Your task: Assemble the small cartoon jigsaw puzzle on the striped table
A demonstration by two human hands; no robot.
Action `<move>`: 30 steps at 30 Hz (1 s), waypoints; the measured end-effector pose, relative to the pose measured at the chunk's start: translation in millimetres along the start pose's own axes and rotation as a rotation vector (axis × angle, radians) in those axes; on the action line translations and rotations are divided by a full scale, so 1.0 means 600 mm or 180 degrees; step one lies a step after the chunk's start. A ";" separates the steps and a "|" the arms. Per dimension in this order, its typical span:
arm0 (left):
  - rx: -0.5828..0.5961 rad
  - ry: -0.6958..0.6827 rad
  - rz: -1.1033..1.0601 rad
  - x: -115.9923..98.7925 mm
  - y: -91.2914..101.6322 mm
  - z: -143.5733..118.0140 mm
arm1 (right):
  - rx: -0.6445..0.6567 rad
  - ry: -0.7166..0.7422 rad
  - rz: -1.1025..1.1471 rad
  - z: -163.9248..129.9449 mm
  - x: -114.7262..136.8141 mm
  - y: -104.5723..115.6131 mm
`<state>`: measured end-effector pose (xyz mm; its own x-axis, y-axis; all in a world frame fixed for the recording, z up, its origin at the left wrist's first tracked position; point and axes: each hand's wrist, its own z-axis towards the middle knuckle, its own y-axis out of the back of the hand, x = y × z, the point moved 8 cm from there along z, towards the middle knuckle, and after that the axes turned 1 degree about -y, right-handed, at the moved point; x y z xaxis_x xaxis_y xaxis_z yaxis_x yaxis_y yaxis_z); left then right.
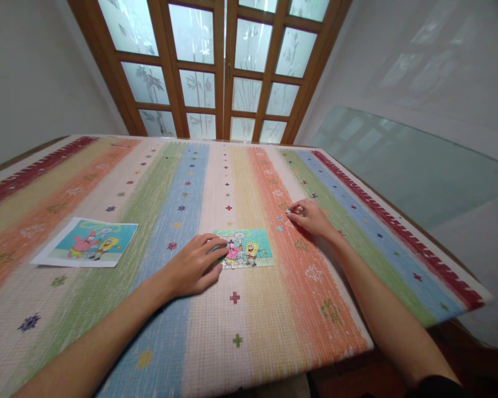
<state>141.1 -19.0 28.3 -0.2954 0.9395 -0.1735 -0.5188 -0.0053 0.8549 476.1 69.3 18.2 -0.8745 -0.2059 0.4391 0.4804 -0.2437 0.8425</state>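
A small jigsaw puzzle (253, 252) with cartoon figures lies on the striped tablecloth (216, 309), its left edge covered by my left hand (197, 264). That hand rests with fingers stretched and slightly bent, their tips on the puzzle's left side. To the right, my right hand (309, 217) pinches a small blue puzzle piece (289, 210) between thumb and index finger, just above the orange stripe. Loose puzzle pieces (280, 228) lie just left of those fingertips. A printed picture (95, 243) on white paper, showing the same cartoon figures, lies farther left.
The table's front edge runs below my forearms, and its right corner (481, 298) juts out at the right. Beyond the far edge stands a wooden door (224, 99) with frosted panes. White walls (431, 72) rise on both sides.
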 end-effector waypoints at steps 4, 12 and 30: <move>-0.0001 -0.0009 0.0044 0.000 0.000 -0.001 | 0.0073 -0.0318 0.0787 -0.005 0.022 0.002; -0.0002 0.0017 -0.0006 0.000 0.000 0.000 | 0.0420 0.0232 0.1552 -0.028 0.162 -0.056; 0.0127 0.0104 -0.0085 0.002 -0.003 0.002 | 0.0194 0.1758 0.0547 -0.078 0.294 -0.089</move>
<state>142.7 -17.4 27.2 -0.3083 0.9274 -0.2118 -0.4946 0.0340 0.8685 299.2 1.5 36.4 -0.6122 -0.7055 0.3570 0.5933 -0.1114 0.7972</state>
